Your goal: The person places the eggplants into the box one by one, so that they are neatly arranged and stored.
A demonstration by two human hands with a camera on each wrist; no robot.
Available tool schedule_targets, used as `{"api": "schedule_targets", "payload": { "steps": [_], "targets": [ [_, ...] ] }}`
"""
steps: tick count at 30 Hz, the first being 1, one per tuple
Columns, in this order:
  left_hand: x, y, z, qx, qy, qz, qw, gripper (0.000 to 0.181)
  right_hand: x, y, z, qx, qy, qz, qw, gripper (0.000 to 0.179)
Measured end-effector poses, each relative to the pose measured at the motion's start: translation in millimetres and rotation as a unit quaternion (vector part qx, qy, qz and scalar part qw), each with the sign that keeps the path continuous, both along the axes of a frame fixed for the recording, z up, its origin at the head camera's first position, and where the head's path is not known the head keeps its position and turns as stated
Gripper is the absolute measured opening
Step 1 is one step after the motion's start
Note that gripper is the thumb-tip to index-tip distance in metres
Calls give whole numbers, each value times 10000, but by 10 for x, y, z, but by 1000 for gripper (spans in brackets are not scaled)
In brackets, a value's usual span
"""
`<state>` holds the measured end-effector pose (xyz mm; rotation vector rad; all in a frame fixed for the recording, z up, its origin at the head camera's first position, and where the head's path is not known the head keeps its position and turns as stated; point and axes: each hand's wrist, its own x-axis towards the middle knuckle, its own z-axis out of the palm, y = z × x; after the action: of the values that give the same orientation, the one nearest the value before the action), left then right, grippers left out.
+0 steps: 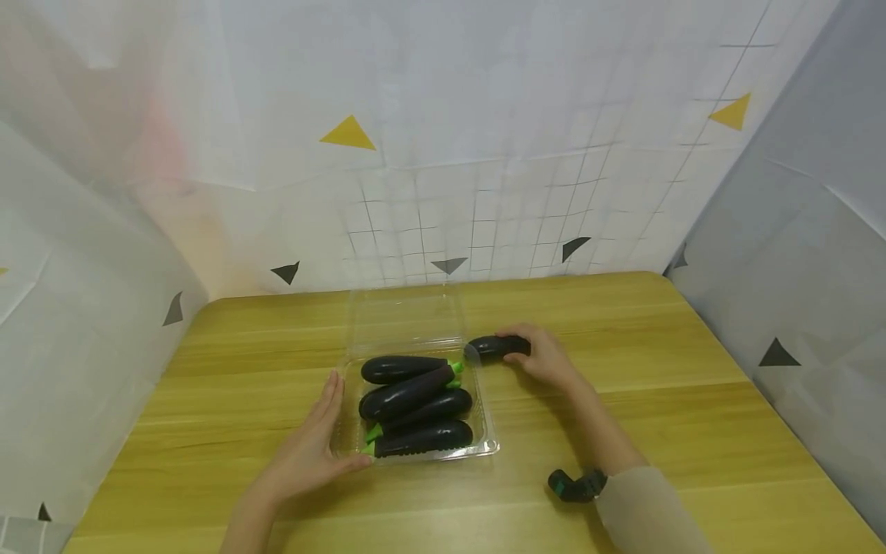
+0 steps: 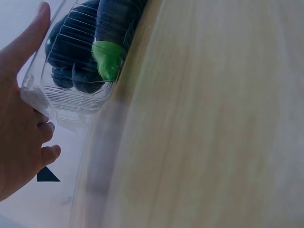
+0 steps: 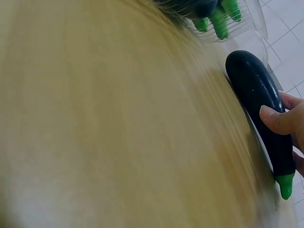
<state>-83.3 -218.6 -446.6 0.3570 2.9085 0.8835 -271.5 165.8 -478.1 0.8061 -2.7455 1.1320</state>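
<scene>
A clear plastic clamshell box (image 1: 487,431) stands on the wooden table, its lid (image 1: 404,315) folded back. Several dark eggplants (image 1: 422,437) with green caps lie inside, stacked. My left hand (image 1: 308,442) rests against the box's left side, fingers along the wall and thumb at the front corner; the left wrist view shows the thumb (image 2: 35,31) laid along the box. To the right of the box, my right hand (image 1: 543,358) grips another eggplant (image 3: 256,90) between thumb and fingers. Its rounded end points towards the box, its green cap away. Whether it touches the table, I cannot tell.
A short dark bent object (image 1: 574,486) shows beside the right sleeve. White sheets (image 1: 443,92) with triangles and grid lines stand behind the table (image 1: 623,308) and along both sides.
</scene>
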Motion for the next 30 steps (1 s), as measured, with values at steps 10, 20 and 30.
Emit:
{"api": "schedule_targets", "payload": {
  "steps": [10,20,30],
  "targets": [
    [-1,-6,-10,66,94,10,9999,123,178,43,-6,130,205,-309,9992,40],
    [-5,6,-1,76,43,-21,10000,123,386,105,55,-132,-327,-957,9948,42],
    [-14,-13,-25,148,20,19,9999,124,432,150,247,-627,-3,-1084,9921,43]
  ]
}}
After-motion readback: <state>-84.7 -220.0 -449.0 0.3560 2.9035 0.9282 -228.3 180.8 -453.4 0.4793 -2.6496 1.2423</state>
